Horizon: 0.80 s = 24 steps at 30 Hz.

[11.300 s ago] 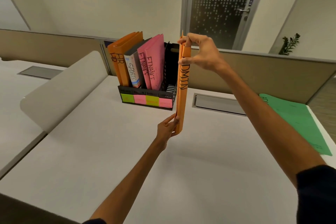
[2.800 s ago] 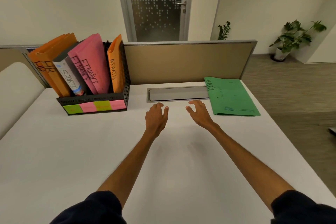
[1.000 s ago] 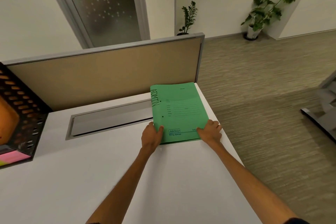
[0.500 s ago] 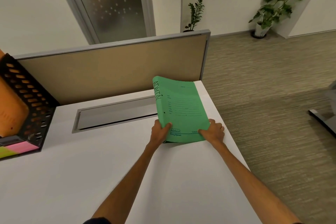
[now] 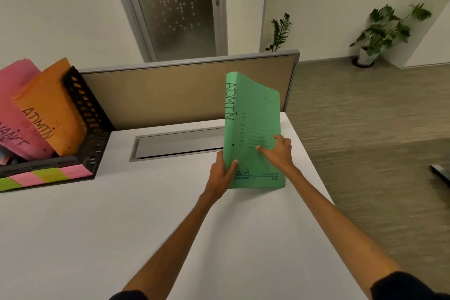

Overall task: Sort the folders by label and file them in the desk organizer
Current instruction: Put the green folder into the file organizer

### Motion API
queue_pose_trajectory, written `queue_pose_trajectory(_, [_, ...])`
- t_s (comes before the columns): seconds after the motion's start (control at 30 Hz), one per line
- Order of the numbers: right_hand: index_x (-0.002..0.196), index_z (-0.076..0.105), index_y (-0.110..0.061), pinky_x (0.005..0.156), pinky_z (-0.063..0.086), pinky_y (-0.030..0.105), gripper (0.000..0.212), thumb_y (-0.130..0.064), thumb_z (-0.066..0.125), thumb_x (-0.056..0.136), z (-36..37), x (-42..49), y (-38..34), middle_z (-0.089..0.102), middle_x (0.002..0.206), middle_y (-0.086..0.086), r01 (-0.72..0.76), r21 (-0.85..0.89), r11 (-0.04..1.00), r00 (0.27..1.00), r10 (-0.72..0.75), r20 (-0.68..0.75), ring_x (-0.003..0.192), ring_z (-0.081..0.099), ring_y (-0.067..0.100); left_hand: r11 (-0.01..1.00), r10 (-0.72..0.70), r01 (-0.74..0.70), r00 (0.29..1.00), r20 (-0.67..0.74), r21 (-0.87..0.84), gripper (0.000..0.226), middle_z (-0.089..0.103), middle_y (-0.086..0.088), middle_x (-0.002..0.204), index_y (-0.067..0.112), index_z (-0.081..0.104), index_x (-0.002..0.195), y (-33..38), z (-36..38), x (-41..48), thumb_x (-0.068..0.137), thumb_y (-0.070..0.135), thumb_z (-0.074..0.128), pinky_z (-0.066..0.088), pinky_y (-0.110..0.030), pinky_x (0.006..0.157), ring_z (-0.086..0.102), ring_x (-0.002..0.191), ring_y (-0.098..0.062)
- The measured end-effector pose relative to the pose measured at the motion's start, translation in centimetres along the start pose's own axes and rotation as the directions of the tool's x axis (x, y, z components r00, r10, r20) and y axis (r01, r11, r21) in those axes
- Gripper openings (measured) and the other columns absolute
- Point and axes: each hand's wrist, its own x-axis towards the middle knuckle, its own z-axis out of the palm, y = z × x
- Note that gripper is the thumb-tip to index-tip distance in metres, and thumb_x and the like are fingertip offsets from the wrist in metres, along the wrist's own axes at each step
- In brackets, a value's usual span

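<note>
- Two hands hold the green folder point(image 5: 253, 105) (marked ADMIN) tilted.
- The left hand point(image 5: 220, 175) pinches its spine.
- The right hand point(image 5: 280, 153) presses its cover, fingers point(image 5: 265, 152) spread.

Free desk point(image 5: 121, 226) between organizer point(image 5: 90, 119) and green folder point(image 5: 253, 109); partition point(image 5: 170, 95) blocks far side.

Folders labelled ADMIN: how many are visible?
2: the green folder, gripped by left hand, touched by right hand; the orange folder at the organizer's right end. Others may be hidden.

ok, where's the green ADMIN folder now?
Head view, right of centre: green ADMIN folder tilted up at the right end of the desk, left hand gripping its spine, right hand on its cover.
</note>
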Motion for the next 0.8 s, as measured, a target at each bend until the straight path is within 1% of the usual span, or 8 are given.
queue_pose_trajectory(0.17, [0.142,0.035,-0.014,0.112,0.035,0.046,0.079,-0.045,0.074,0.080,-0.3,-1.8,-7.9,0.031,0.143,0.011,0.300,0.048,0.953,0.954,-0.298,-0.043,0.133,0.037,0.028,0.992,0.102,-0.099,0.994,-0.039,0.085,0.031,0.061,0.020,0.100,0.020,0.041,0.125,1.1,-2.8,-2.7,0.099,0.034,0.051,0.052,-0.011,0.065,0.063,0.087,0.007])
queue_pose_trajectory(0.27, [0.149,0.025,-0.024,0.110,0.036,0.046,0.085,-0.050,0.070,0.081,-1.1,-3.2,-12.8,0.025,0.149,0.009,0.427,0.098,0.899,0.904,-0.422,-0.069,0.135,0.036,0.027,0.989,0.129,-0.124,0.990,-0.056,0.084,0.026,0.064,0.012,0.105,0.022,0.040,0.122,1.3,-4.4,-4.4,0.100,0.033,0.049,0.059,-0.021,0.068,0.068,0.086,-0.005])
queue_pose_trajectory(0.37, [0.150,0.017,-0.035,0.108,0.033,0.046,0.092,-0.053,0.071,0.079,-1.9,-4.6,-17.1,0.024,0.150,0.009,0.520,0.136,0.843,0.854,-0.510,-0.104,0.138,0.033,0.027,0.987,0.140,-0.133,0.987,-0.083,0.090,0.027,0.064,0.009,0.110,0.021,0.039,0.122,1.2,-6.2,-6.1,0.100,0.033,0.049,0.062,-0.027,0.072,0.070,0.091,-0.013])
queue_pose_trajectory(0.5, [0.149,0.024,-0.033,0.111,0.035,0.047,0.089,-0.046,0.075,0.077,-1.8,-7.0,-21.2,0.028,0.146,0.009,0.624,0.045,0.780,0.780,-0.619,-0.096,0.135,0.034,0.026,0.986,0.144,-0.136,0.986,-0.082,0.098,0.026,0.063,0.008,0.113,0.025,0.038,0.122,1.1,-9.0,-8.3,0.100,0.033,0.049,0.062,-0.030,0.074,0.071,0.095,-0.017])
queue_pose_trajectory(0.57, [0.143,0.033,-0.030,0.108,0.038,0.045,0.083,-0.042,0.078,0.074,-1.3,-8.4,-22.7,0.032,0.142,0.008,0.637,0.026,0.770,0.768,-0.631,-0.111,0.130,0.038,0.025,0.985,0.142,-0.131,0.986,-0.091,0.115,0.026,0.063,0.008,0.113,0.027,0.037,0.121,0.9,-10.3,-9.4,0.100,0.035,0.049,0.062,-0.029,0.074,0.071,0.096,-0.019])
queue_pose_trajectory(0.63, [0.131,0.042,-0.025,0.099,0.045,0.040,0.074,-0.040,0.080,0.069,-1.0,-9.9,-24.0,0.038,0.131,0.006,0.641,0.015,0.768,0.760,-0.631,-0.157,0.117,0.045,0.020,0.972,0.162,-0.137,0.979,-0.120,0.191,0.030,0.064,0.007,0.116,0.025,0.036,0.126,0.4,-11.6,-10.6,0.100,0.037,0.047,0.059,-0.021,0.069,0.071,0.095,-0.019])
queue_pose_trajectory(0.7, [0.119,0.046,-0.019,0.090,0.047,0.033,0.069,-0.039,0.084,0.064,-0.7,-11.4,-25.5,0.040,0.122,0.005,0.647,-0.010,0.762,0.750,-0.639,-0.174,0.106,0.046,0.016,0.950,0.183,-0.135,0.971,-0.153,0.280,0.036,0.065,0.004,0.119,0.023,0.034,0.131,-0.2,-12.9,-11.8,0.100,0.039,0.046,0.054,-0.014,0.064,0.071,0.094,-0.018])
queue_pose_trajectory(0.8, [0.105,0.050,-0.014,0.083,0.046,0.027,0.067,-0.036,0.089,0.056,-0.1,-13.9,-27.6,0.045,0.114,0.003,0.685,-0.043,0.727,0.715,-0.682,-0.153,0.100,0.045,0.013,0.935,0.175,-0.109,0.969,-0.172,0.337,0.044,0.064,0.003,0.120,0.020,0.032,0.134,-0.6,-14.7,-13.4,0.099,0.043,0.046,0.055,-0.018,0.066,0.070,0.092,-0.019])
